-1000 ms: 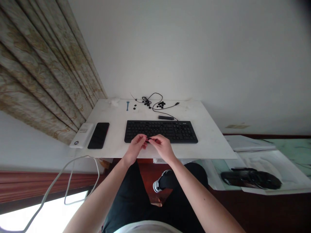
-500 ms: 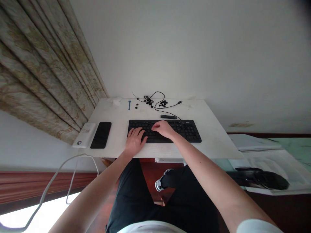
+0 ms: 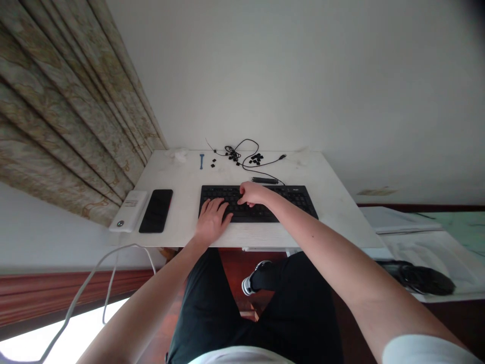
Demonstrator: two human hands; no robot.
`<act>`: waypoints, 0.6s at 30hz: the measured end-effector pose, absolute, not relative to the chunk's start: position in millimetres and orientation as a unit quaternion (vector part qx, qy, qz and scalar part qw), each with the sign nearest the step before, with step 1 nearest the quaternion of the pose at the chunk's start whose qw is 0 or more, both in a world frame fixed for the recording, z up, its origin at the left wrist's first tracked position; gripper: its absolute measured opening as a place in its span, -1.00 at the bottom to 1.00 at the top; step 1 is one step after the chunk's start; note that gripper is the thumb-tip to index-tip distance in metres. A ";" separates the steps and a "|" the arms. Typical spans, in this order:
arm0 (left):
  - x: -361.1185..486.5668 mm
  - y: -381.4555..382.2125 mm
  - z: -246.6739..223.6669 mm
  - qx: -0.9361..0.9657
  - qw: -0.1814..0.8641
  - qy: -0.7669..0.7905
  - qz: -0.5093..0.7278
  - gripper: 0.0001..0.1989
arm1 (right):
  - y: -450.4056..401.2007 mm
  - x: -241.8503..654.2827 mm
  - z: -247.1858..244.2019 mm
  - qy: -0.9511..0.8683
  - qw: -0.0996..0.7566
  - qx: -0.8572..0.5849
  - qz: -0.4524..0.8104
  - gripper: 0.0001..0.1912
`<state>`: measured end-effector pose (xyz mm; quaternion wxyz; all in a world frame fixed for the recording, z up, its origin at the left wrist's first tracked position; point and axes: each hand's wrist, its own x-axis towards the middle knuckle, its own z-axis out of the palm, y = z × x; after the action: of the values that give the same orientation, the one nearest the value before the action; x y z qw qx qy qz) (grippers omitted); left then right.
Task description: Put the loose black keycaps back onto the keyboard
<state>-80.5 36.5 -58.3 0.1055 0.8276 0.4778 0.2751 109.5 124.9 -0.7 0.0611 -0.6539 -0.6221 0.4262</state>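
Observation:
A black keyboard lies on the white desk. My left hand rests on the keyboard's left part with its fingers spread, and nothing is in it. Over the middle of the keys, my right hand has its thumb and index finger brought together; anything between them is too small to make out. Behind the keyboard are loose black keycaps, a coiled black cable and a dark long bar-shaped piece. A small blue tool lies to their left.
On the desk's left side are a black phone and a white box-shaped device. A patterned curtain hangs at the left. Past the desk's right edge, a black object sits on a white surface.
My right hand has turned, with its wrist and forearm shifted slightly right and the fingers still over the middle keys. My left hand has hardly moved. The view has shifted slightly.

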 end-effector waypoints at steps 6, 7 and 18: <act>-80.1 36.3 -59.1 0.830 0.115 0.474 0.272 -0.63 | 137.1 103.9 8.1 -0.639 -0.026 -0.641 0.424 -0.67; -79.9 36.1 -59.1 0.829 0.118 0.473 0.272 -0.62 | 137.6 103.4 9.4 -0.640 -0.034 -0.641 0.423 -0.66; -76.8 32.7 -61.1 0.850 0.000 0.474 0.232 -0.63 | 135.3 101.3 9.5 -0.655 -0.066 -0.647 0.384 -0.68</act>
<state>-76.8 32.7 -61.1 0.0001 0.8497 0.4735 0.2319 101.3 135.3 9.5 -0.0656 -0.6475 -0.6548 0.3843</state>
